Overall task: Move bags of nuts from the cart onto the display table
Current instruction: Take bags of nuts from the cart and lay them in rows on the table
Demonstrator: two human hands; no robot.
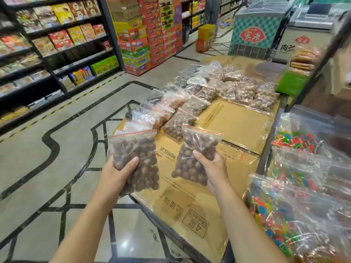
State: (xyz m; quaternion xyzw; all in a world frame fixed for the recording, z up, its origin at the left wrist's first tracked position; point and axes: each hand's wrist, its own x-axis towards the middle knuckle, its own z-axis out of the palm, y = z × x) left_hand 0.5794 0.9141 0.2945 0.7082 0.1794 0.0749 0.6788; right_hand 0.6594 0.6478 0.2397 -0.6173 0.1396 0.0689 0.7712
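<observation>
1. Shop aisles with stocked shelves (57,44) and stacked cartons (148,35) fill the background, above a pale tiled floor (38,158) with dark inlaid lines.
2. Flattened brown cardboard (233,124) printed with characters covers the display table (266,160), which runs from the near foreground away towards a green-patterned freezer (260,27).
3. Rows of clear zip bags of nuts (209,92) already lie on the far and left parts of the cardboard, some dark, some pinkish, some light brown.
4. In the left hand (117,168) is a clear bag (136,160) with a red zip strip, packed with round brown nuts; the fingers are closed round its lower left side, thumb across the front. It hangs at the table's near left edge, partly over the floor.
5. In the right hand (214,168) is a second bag (195,154) of the same round brown nuts, also with a red strip along its top. The hand is closed on its right side, thumb on the front, and the bag is held above the cardboard.
6. Bags of bright multicoloured sweets (288,205) are piled at the right, just beside the table.
</observation>
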